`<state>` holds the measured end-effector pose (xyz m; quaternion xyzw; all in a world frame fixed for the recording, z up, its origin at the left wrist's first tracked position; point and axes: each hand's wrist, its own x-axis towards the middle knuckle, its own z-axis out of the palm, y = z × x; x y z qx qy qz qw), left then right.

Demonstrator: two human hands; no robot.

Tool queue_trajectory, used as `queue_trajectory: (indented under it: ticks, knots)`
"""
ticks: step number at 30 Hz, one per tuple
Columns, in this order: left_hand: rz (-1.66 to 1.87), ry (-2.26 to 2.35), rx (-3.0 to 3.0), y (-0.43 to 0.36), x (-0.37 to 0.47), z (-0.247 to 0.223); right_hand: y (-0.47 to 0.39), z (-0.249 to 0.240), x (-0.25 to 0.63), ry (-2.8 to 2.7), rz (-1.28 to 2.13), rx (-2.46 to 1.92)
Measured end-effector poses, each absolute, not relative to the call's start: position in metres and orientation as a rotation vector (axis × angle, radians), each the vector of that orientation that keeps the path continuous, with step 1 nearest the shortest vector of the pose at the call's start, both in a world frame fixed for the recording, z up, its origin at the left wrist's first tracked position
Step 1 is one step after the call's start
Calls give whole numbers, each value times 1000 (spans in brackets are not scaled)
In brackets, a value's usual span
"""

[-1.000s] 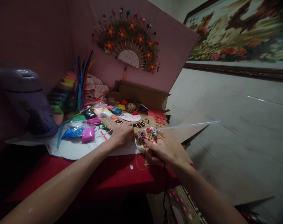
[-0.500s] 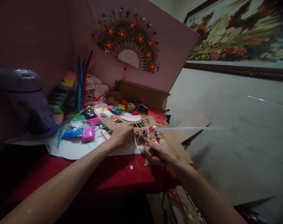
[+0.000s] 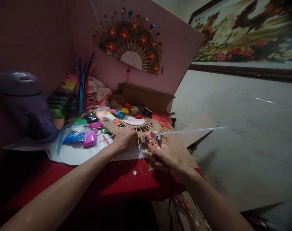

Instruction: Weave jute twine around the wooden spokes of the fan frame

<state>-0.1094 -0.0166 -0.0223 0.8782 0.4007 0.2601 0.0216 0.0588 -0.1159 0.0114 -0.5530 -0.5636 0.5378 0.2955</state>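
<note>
A half-round fan of wooden sticks and woven twine [image 3: 149, 125] lies flat on the red table [image 3: 117, 179], with a white dotted centre piece [image 3: 134, 121]. My left hand [image 3: 124, 138] presses down on the fan's near edge, fingers curled over the sticks. My right hand [image 3: 164, 154] grips a glue gun, mostly hidden under a cover with small coloured flowers [image 3: 152, 138]. A long translucent glue stick [image 3: 194, 130] juts out of it to the right. The gun's front points at the fan's right rim.
Small bags of coloured clay [image 3: 90, 138] lie on white paper at left. Pipe cleaners [image 3: 84, 81] stand behind them, beside a purple appliance [image 3: 25, 102]. A cardboard box [image 3: 146, 98] holds twine balls. A finished flowered fan [image 3: 132, 43] hangs on the pink board. Another lies below the table [image 3: 186, 215].
The glue stick dipped to level half a second ago and now tilts up to the right again. My right hand shifted slightly left. My left hand stayed on the fan.
</note>
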Motion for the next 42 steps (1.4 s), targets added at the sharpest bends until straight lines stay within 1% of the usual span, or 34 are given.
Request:
queue_trajectory:
  ticks: [18, 22, 34, 39, 42]
  knots:
    - [814, 1241, 2728, -15, -109, -24, -117, 29, 48, -1418, 1342, -1682]
    - [824, 1236, 2721, -14, -109, -25, -114, 21, 52, -1447, 1388, -1616]
    - [844, 1229, 2758, -15, -110, -26, -113, 20, 55, -1477, 1319, -1613]
    - [852, 1244, 2755, -15, -109, -26, -115, 17, 61, -1472, 1424, -1557]
    - [845, 1253, 2749, -16, -109, -25, -118, 13, 65, -1412, 1530, -1372]
